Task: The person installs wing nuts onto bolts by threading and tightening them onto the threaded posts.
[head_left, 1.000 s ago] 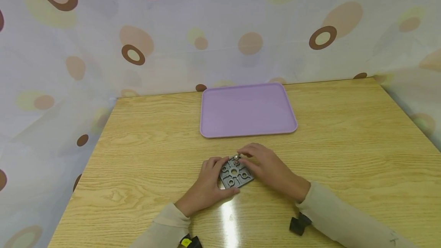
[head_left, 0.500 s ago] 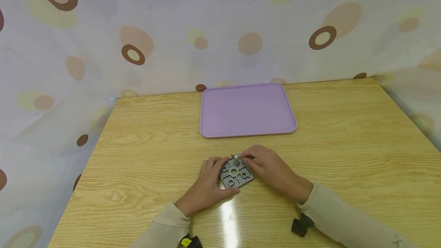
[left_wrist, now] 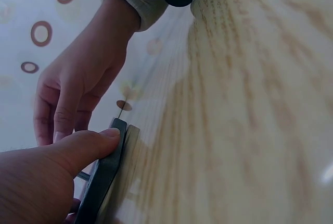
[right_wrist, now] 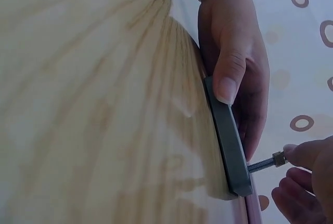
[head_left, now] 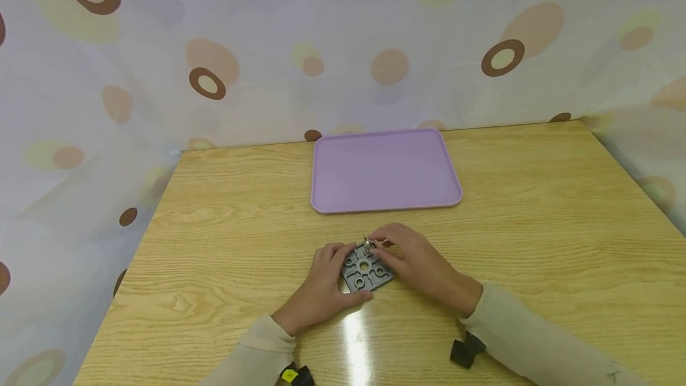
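Note:
A square grey metal plate [head_left: 364, 267] with several round holes lies on the table in the head view. From its far corner a threaded bolt [right_wrist: 261, 165] stands up, with a small brass-coloured nut [right_wrist: 279, 158] near its end. My left hand [head_left: 323, 295] grips the plate, thumb along the near edge and fingers at the far left side. My right hand [head_left: 414, 260] has thumb and index finger at the nut, one fingertip touching it in the right wrist view. How the other fingertip meets the nut is hard to see.
A flat lilac tray [head_left: 386, 171] lies beyond the hands on the wood-grain table [head_left: 236, 225]. Behind the table hangs a patterned cloth [head_left: 321, 46] with brown and beige ovals. Black wrist straps [head_left: 466, 350] show below the sleeves.
My right thumb and fingers shift slightly right and then back to the left at the nut, whose brass-coloured part changes its angle. The left hand and plate stay in place.

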`<state>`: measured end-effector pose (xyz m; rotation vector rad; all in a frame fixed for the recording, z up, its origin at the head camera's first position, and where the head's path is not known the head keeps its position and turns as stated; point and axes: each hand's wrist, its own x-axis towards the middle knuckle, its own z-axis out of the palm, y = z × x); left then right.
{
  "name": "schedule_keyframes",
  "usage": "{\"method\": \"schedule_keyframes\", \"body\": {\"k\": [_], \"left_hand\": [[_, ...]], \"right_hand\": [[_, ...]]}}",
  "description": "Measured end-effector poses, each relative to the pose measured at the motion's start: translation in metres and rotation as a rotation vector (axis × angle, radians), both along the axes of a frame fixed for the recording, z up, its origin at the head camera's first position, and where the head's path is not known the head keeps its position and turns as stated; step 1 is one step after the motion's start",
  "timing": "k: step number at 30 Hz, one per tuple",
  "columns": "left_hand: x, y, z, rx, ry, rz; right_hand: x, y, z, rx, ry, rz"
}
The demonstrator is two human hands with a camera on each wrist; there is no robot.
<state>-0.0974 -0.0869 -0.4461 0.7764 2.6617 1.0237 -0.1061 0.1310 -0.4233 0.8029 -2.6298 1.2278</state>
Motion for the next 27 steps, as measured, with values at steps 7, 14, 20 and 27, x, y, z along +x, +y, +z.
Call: {"method": "schedule_keyframes", "body": {"k": [7,14,20,27], "left_hand": [[-0.0003,0.0003,0.0002,-0.004,0.014,-0.003],[-0.0007,-0.0001,0.0009,-0.010,0.002,-0.002],[-0.0004,0.0002,-0.0001,-0.009,0.021,-0.002],[-0.0004,0.0001,0.0001,-0.011,0.017,0.000]], "right_hand": [[-0.0013,-0.0028,-0.0027,0.009,-0.018,0.002],[-0.0029,-0.0041,-0.0033,0.024,-0.032,-0.003],[-0.0022,-0.0029,-0.0019,0.045,-0.057,-0.029],[-0.0012,0.0010,-0.0012,0.052,-0.030,-0.062]]}}
